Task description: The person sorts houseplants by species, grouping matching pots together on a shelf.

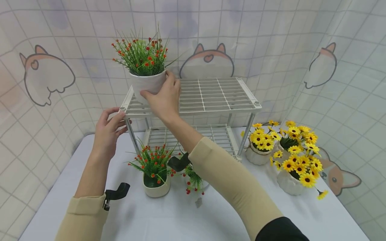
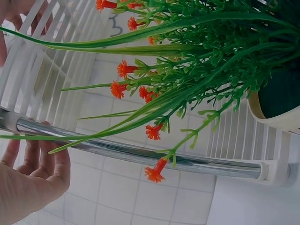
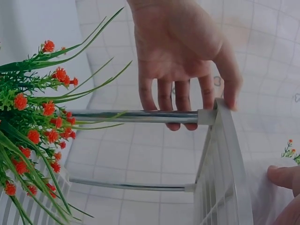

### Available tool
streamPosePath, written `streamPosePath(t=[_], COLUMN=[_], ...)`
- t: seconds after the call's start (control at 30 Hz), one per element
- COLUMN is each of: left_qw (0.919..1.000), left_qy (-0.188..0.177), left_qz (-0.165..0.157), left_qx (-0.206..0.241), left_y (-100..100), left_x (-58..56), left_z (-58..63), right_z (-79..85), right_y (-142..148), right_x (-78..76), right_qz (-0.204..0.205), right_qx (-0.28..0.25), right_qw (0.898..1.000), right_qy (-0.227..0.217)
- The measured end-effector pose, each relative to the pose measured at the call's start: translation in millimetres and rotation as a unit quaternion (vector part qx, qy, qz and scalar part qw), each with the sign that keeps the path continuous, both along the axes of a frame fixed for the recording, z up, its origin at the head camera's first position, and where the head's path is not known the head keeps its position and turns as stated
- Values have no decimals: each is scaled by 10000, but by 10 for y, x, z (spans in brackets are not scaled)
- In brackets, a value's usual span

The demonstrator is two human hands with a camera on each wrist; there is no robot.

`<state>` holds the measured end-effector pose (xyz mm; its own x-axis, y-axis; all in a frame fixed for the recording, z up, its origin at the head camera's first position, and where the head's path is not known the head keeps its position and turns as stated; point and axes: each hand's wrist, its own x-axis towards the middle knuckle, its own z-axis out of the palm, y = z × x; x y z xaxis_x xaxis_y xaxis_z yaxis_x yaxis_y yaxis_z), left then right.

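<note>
My right hand [image 1: 166,98] grips the side of a white flowerpot [image 1: 146,83] with grassy leaves and small orange-red flowers [image 1: 141,55]. The pot is upright at the left end of the upper tier of a white wire shelf rack [image 1: 211,95]. Whether its base touches the tier is hard to tell. My left hand [image 1: 107,134] holds the rack's front left corner. In the right wrist view, the left hand's [image 3: 183,51] thumb lies on the corner and its fingers are behind the metal post [image 3: 140,116].
On the white table [image 1: 169,221], before the rack, stand a cream pot of red flowers [image 1: 156,189] and another red-flowered plant [image 1: 194,180], partly behind my right sleeve. Several pots of yellow flowers [image 1: 289,182] stand at the right. A tile-patterned curtain [image 1: 271,50] surrounds the table.
</note>
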<state>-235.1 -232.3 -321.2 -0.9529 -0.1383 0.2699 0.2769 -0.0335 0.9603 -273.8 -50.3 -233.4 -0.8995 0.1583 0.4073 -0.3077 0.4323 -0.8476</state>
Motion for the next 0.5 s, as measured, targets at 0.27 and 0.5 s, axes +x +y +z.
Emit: streamPosePath(t=[0.27,0.5], left_qw=[9999,9996], left_qy=[-2,27], left_qz=[-44,-45], left_qx=[124,272], left_y=[12,26], left_x=[-5,-9], left_z=[27,-3], right_z=[-16,-41], right_y=[74,112], right_x=[-8,-53], right_qz=[313,428], right_qx=[-200,-104], right_qw=[9993,9988], right_qy=[108,210])
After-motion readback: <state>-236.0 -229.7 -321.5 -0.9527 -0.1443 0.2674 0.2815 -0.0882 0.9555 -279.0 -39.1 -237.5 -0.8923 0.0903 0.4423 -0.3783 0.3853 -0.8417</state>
